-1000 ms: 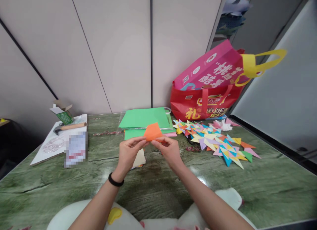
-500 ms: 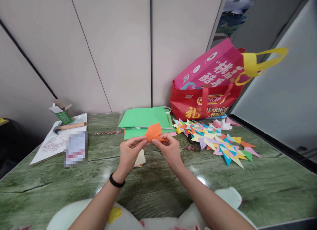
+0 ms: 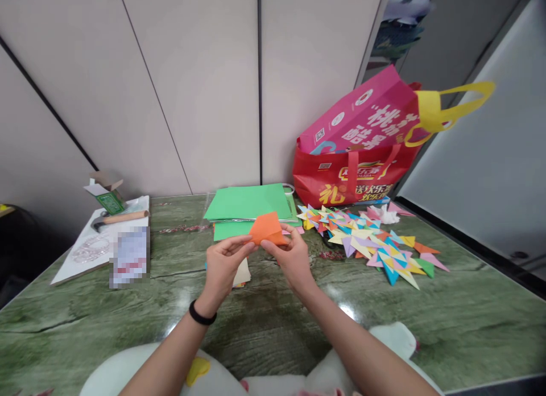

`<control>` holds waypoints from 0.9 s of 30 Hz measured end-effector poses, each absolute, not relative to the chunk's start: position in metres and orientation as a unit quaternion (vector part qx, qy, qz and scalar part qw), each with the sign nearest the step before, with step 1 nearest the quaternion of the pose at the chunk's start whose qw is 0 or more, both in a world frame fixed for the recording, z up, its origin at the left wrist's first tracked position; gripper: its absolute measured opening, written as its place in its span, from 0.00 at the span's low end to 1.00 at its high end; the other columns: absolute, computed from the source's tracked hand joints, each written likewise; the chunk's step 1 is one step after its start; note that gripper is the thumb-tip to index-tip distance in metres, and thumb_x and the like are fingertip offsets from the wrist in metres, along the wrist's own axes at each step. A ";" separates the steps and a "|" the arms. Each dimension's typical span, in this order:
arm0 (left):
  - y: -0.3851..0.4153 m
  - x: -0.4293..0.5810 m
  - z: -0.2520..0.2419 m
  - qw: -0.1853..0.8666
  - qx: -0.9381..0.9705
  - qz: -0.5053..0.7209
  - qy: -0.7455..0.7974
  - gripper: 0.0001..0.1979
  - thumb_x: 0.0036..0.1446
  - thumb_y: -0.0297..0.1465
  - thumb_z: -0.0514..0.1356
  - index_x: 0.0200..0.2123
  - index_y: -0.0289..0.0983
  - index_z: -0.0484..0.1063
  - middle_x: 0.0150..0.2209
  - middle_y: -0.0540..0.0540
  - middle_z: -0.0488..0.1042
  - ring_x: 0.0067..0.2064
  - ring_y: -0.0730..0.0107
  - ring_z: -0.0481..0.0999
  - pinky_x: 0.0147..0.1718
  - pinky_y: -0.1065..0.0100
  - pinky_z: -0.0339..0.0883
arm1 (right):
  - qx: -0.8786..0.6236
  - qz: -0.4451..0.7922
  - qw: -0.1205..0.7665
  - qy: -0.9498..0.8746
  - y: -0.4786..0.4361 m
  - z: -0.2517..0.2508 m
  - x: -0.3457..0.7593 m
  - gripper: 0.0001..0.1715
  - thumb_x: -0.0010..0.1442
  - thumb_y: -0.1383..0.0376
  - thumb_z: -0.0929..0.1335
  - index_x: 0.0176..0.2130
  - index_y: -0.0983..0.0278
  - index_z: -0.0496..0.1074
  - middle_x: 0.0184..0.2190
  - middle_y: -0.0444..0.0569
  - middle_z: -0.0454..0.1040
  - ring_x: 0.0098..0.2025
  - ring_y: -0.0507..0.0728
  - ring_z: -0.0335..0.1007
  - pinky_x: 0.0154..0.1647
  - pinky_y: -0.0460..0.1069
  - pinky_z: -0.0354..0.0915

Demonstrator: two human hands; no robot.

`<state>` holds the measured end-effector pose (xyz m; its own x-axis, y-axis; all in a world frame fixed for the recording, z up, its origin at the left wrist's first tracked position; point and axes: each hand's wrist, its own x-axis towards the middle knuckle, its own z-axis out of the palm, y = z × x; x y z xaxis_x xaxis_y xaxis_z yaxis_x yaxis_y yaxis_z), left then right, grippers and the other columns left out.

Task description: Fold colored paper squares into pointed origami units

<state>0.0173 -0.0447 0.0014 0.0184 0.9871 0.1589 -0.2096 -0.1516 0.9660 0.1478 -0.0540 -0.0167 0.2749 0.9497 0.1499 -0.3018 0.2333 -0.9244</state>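
Observation:
A folded piece of orange paper [image 3: 267, 227] is held up above the green marbled table [image 3: 447, 322]. My left hand [image 3: 222, 267] pinches its lower left corner, a black band on that wrist. My right hand [image 3: 290, 260] pinches its lower right edge, fingers curled around it. Just behind the orange piece lies a stack of green paper sheets [image 3: 249, 205]. A cream sheet [image 3: 243, 272] lies on the table beneath my left hand.
A heap of several colourful folded paper stars [image 3: 371, 243] lies to the right. Behind it stands a red and pink shopping bag [image 3: 362, 148] with yellow handles. At the left are a hammer [image 3: 119, 218], a small open box [image 3: 107, 193] and white papers [image 3: 102, 242].
The orange paper has turned slightly between my fingers, and my right fingers have shifted up along its right edge. Both hands stay in the same place.

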 end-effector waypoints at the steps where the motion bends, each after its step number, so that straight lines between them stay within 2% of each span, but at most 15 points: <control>1: -0.045 0.017 0.002 0.516 0.491 0.579 0.396 0.12 0.36 0.31 0.68 0.29 0.33 0.76 0.29 0.44 0.79 0.32 0.60 0.79 0.38 0.61 0.72 | -0.414 0.459 0.678 -0.397 -0.054 -0.016 0.148 0.29 0.40 0.61 0.73 0.41 0.64 0.63 0.31 0.49 0.76 0.30 0.55 0.73 0.31 0.49 0.68; 5: -0.046 0.018 0.004 0.512 0.494 0.576 0.403 0.13 0.36 0.30 0.68 0.29 0.33 0.76 0.29 0.44 0.79 0.32 0.60 0.79 0.38 0.61 0.73 | -0.405 0.475 0.658 -0.422 -0.054 -0.016 0.149 0.19 0.41 0.60 0.73 0.34 0.65 0.69 0.31 0.49 0.76 0.29 0.55 0.72 0.31 0.48 0.68; 15: -0.048 0.018 0.005 0.511 0.513 0.563 0.398 0.12 0.36 0.28 0.68 0.30 0.33 0.76 0.31 0.44 0.79 0.34 0.61 0.78 0.40 0.63 0.72 | -0.386 0.496 0.662 -0.409 -0.052 -0.017 0.152 0.20 0.40 0.63 0.73 0.35 0.66 0.70 0.30 0.46 0.76 0.27 0.52 0.70 0.29 0.47 0.66; 27: -0.047 0.018 0.005 0.539 0.482 0.581 0.374 0.09 0.38 0.27 0.67 0.28 0.33 0.76 0.28 0.45 0.79 0.30 0.64 0.79 0.36 0.65 0.73 | -0.395 0.477 0.660 -0.426 -0.054 -0.014 0.151 0.20 0.41 0.62 0.73 0.35 0.65 0.69 0.31 0.47 0.76 0.29 0.54 0.71 0.31 0.47 0.66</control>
<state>0.0178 -0.0473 0.0046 0.0465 0.9864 0.1575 -0.2656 -0.1397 0.9539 0.1514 -0.0545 -0.0139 0.1817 0.9657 0.1855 -0.2935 0.2333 -0.9271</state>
